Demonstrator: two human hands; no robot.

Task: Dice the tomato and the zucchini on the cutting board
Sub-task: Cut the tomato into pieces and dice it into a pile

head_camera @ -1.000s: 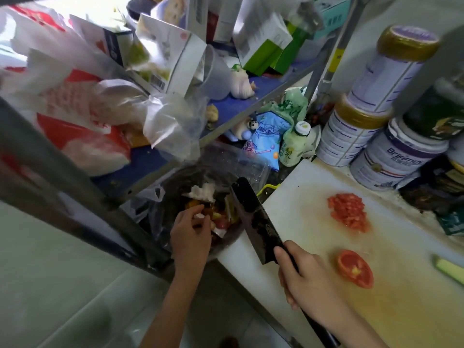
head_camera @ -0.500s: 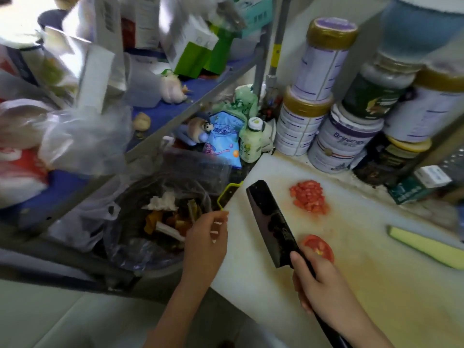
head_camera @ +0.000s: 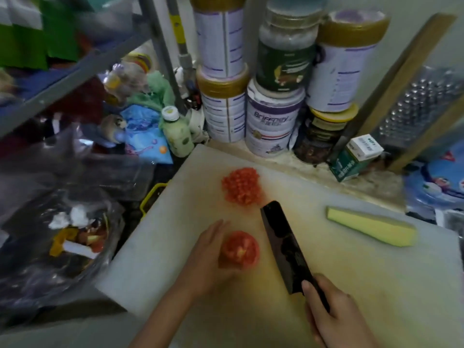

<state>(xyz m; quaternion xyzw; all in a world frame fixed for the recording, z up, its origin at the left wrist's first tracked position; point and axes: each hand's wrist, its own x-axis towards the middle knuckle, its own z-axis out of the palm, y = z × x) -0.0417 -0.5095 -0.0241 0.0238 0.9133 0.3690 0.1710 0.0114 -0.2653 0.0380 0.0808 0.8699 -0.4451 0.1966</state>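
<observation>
Back over the cutting board (head_camera: 351, 277) with the left hand (head_camera: 208, 257) now, after hanging off the board's left edge above the rubbish bag (head_camera: 62, 259) half a second ago. Got it laid against the left side of the tomato half (head_camera: 239, 249), fingers fairly straight, touching rather than wrapped round. Can't make out the thumb properly.

Tomato half near the board's front-middle, cut face up. Swung the knife (head_camera: 283, 244) across too: was left of the tomato half before, now just right of it, between that and the zucchini (head_camera: 371, 229), tip pointing toward the board's far edge. Can't tell whether the blade touches the board. Gripping the handle firmly in the right hand (head_camera: 336, 315), fingers curled round it, near the board's front edge.

No change for the diced tomato pile (head_camera: 241, 188), toward the board's far-left side, just beyond the knife tip. Same for the zucchini, lying on the board's right side, well apart from both hands.

Behind the board's far edge: stacked tins (head_camera: 271, 121), a grater (head_camera: 421, 106) off the far-right corner, a small green bottle (head_camera: 175, 131) off the far-left corner.
</observation>
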